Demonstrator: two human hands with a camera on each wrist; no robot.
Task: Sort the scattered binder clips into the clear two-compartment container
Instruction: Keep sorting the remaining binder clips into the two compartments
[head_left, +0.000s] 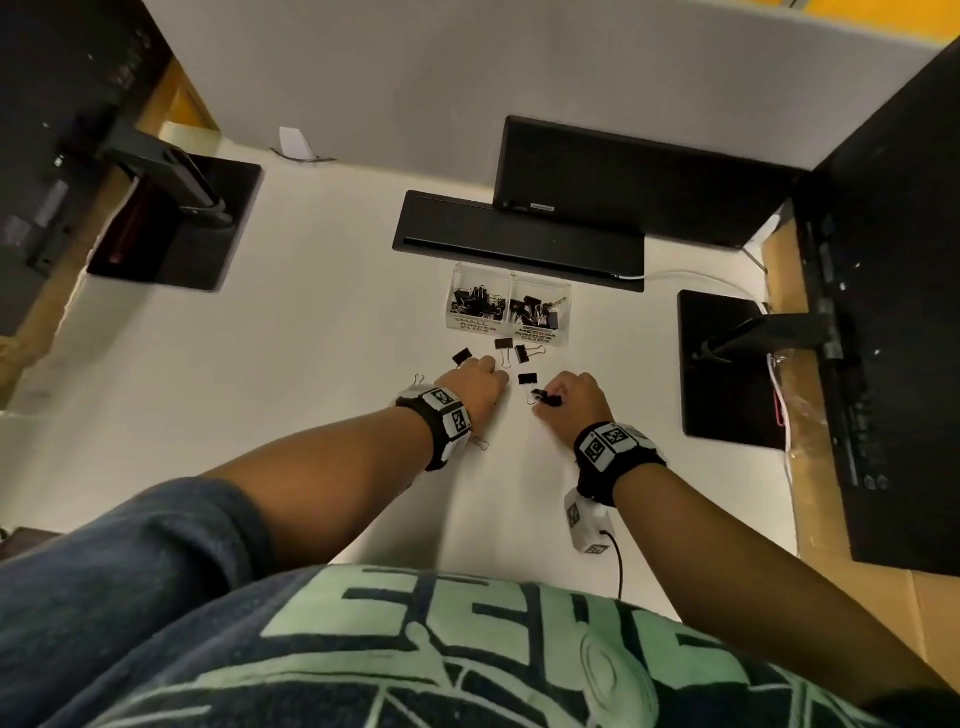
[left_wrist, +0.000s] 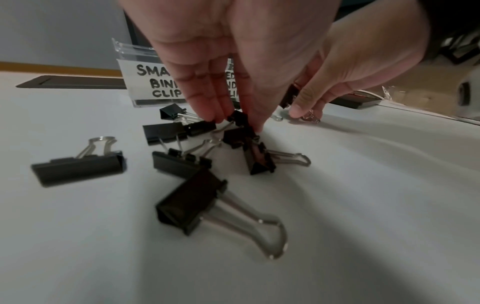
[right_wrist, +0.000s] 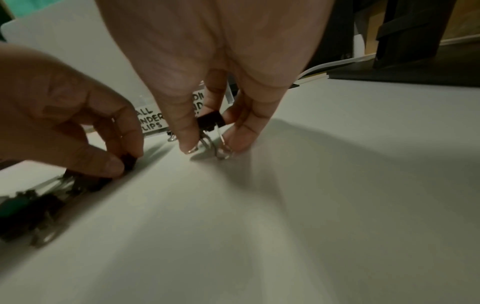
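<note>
The clear container (head_left: 562, 332) stands mid-table, its left cell labelled small and its right cell medium, both holding black clips. Several black binder clips (head_left: 503, 344) lie scattered just in front of it. My left hand (left_wrist: 236, 121) reaches down into the cluster and pinches a small black clip (left_wrist: 237, 118) between fingertips and thumb. Larger clips (left_wrist: 192, 203) lie nearer the wrist. My right hand (right_wrist: 210, 144) pinches another black clip (right_wrist: 210, 121) by its body, and the clip's wire handles touch the table. In the head view the hands are side by side, a little apart.
A flat black bar (head_left: 519, 236) and a dark screen (head_left: 623, 176) sit right behind the container. Black monitor bases stand at the left (head_left: 176, 223) and right (head_left: 727, 364). A white cable (head_left: 691, 275) runs along the back right.
</note>
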